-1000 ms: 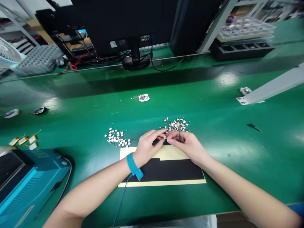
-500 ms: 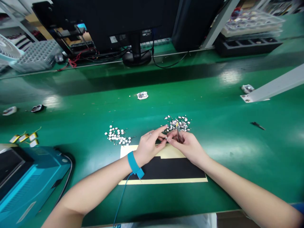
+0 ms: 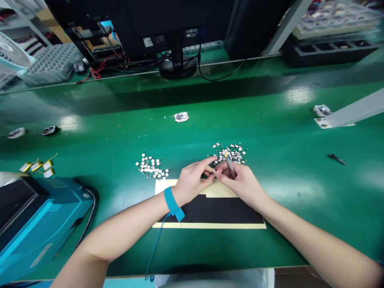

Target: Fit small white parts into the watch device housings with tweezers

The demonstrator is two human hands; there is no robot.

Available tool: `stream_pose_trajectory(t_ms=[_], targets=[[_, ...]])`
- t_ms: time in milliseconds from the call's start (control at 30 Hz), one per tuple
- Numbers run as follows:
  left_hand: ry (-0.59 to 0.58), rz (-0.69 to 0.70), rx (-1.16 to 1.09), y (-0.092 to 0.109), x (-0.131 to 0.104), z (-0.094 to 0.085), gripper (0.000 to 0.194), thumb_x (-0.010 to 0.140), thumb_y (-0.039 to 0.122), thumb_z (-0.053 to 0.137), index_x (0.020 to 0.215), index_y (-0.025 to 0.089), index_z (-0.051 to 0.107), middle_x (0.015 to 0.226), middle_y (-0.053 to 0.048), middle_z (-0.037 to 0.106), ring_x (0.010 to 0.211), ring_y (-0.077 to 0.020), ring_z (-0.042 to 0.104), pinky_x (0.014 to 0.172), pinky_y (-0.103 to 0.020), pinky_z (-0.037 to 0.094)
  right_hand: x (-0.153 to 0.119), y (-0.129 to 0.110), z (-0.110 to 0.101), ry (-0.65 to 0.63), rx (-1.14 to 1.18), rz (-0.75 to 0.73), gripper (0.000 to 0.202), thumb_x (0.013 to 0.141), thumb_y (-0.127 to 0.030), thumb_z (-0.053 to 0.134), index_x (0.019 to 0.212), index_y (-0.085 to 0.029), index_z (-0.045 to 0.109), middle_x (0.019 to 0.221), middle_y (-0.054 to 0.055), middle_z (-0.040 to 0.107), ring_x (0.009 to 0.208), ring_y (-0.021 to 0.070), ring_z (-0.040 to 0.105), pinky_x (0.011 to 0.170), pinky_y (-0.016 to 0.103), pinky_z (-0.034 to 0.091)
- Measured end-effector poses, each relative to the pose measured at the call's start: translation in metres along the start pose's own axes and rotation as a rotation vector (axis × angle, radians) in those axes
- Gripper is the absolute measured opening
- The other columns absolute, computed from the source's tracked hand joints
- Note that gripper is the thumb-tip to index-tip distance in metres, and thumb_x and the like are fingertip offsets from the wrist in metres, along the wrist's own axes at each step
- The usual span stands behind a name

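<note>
"Where's that tiny pale part (image 3: 214,172) sitting?"

"Between the fingertips: the left hand (image 3: 192,180) and right hand (image 3: 240,178) are meeting around it, near the far edge of the black-and-cream sheet (image 3: 222,211)."

"And the tweezers (image 3: 229,165)?"

"The right hand is clasping those too, pointing them over a pile of small white components (image 3: 238,153)."

"What's worrying you?"

"The part could be slipping if either pinch is loosening, and a turning wrist could be scattering that pile."

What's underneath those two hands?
A pale sheet with a black patch, and the green table. The left hand and right hand cover parts of these, so I can't see everything.
</note>
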State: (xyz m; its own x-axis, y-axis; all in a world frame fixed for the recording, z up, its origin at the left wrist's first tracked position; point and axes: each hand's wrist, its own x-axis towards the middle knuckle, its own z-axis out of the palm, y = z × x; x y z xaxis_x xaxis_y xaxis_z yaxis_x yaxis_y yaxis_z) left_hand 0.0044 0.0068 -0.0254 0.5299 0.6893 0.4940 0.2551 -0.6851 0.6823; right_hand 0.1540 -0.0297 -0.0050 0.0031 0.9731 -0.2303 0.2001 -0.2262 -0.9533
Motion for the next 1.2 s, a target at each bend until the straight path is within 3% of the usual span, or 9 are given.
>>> stream_pose_trajectory(t_ms=[167,367,533,633,700,800,967,1100,1200], targets=[[-0.019,-0.009,-0.007,0.002,0.001,-0.001,0.04,0.073,0.012,0.057,0.11,0.018,0.045,0.076,0.001,0.067,0.066,-0.0096,0.062,0.069,-0.022,0.051,0.001,0.002,-0.001,0.024,0.074,0.008,0.014,0.059,-0.026,0.061,0.058,-0.016,0.053,0.064,0.001,0.054,0.055,0.0113,0.045,0.05,0.023,0.032],[-0.007,-0.091,-0.109,0.002,0.003,-0.003,0.038,0.073,0.015,0.058,0.109,0.016,0.047,0.074,0.0,0.065,0.062,-0.0079,0.061,0.064,-0.018,0.051,0.0,0.003,-0.008,-0.018,0.235,0.049,0.035,0.061,-0.035,0.069,0.056,-0.017,0.039,0.071,0.002,0.058,0.068,0.0144,0.055,0.064,0.025,0.042],[-0.026,-0.108,-0.123,0.005,0.002,0.0,0.027,0.072,0.012,0.058,0.099,0.016,0.055,0.072,-0.001,0.065,0.065,-0.0098,0.061,0.062,-0.019,0.051,-0.001,0.001,-0.016,-0.128,0.192,0.066,0.021,0.066,-0.032,0.063,0.069,-0.015,0.051,0.069,0.001,0.054,0.047,0.0075,0.04,0.042,0.019,0.028],[-0.08,-0.094,-0.1,0.01,0.006,-0.005,0.014,0.073,0.013,0.055,0.085,0.016,0.061,0.07,-0.002,0.064,0.065,-0.0109,0.059,0.062,-0.021,0.049,-0.004,0.0,-0.02,-0.124,0.102,0.016,0.015,0.067,-0.027,0.059,0.075,-0.015,0.055,0.061,-0.002,0.047,0.049,0.0089,0.036,0.043,0.02,0.026],[-0.062,-0.096,-0.098,0.01,0.015,-0.019,0.01,0.074,0.014,0.055,0.078,0.016,0.064,0.07,-0.003,0.064,0.065,-0.0108,0.059,0.063,-0.021,0.049,-0.009,-0.001,-0.023,-0.063,-0.044,-0.071,0.012,0.069,-0.026,0.056,0.076,-0.016,0.055,0.057,-0.003,0.042,0.049,0.0102,0.035,0.044,0.021,0.026],[0.139,-0.192,-0.133,-0.007,0.033,-0.054,0.009,0.074,0.019,0.058,0.078,0.015,0.064,0.075,-0.004,0.065,0.069,-0.0114,0.06,0.067,-0.023,0.049,-0.018,-0.003,-0.025,0.048,-0.356,-0.296,0.011,0.077,-0.027,0.048,0.079,-0.018,0.054,0.053,-0.004,0.033,0.044,0.0111,0.033,0.04,0.022,0.026],[0.517,-0.447,-0.109,-0.081,0.039,-0.124,0.02,0.069,0.027,0.062,0.082,0.011,0.061,0.083,-0.007,0.066,0.077,-0.0143,0.062,0.075,-0.028,0.05,-0.028,0.005,-0.023,-0.058,-0.562,-0.563,0.006,0.084,-0.023,0.043,0.083,-0.021,0.048,0.072,0.001,0.047,0.053,0.0117,0.047,0.047,0.021,0.039],[0.452,-0.468,-0.084,-0.115,0.026,-0.143,0.017,0.066,0.023,0.064,0.073,0.008,0.061,0.073,-0.008,0.066,0.066,-0.0145,0.063,0.068,-0.03,0.051,-0.025,0.015,-0.016,-0.244,-0.6,-0.586,0.01,0.085,-0.018,0.04,0.091,-0.024,0.046,0.083,0.002,0.053,0.067,0.0127,0.056,0.055,0.019,0.045],[0.286,-0.436,-0.139,-0.097,0.03,-0.128,0.015,0.066,0.021,0.064,0.073,0.009,0.062,0.074,-0.008,0.067,0.069,-0.0144,0.063,0.07,-0.029,0.052,-0.022,0.017,-0.011,-0.305,-0.639,-0.55,0.011,0.083,-0.015,0.04,0.086,-0.023,0.046,0.076,0.001,0.054,0.061,0.0123,0.056,0.052,0.019,0.044]])
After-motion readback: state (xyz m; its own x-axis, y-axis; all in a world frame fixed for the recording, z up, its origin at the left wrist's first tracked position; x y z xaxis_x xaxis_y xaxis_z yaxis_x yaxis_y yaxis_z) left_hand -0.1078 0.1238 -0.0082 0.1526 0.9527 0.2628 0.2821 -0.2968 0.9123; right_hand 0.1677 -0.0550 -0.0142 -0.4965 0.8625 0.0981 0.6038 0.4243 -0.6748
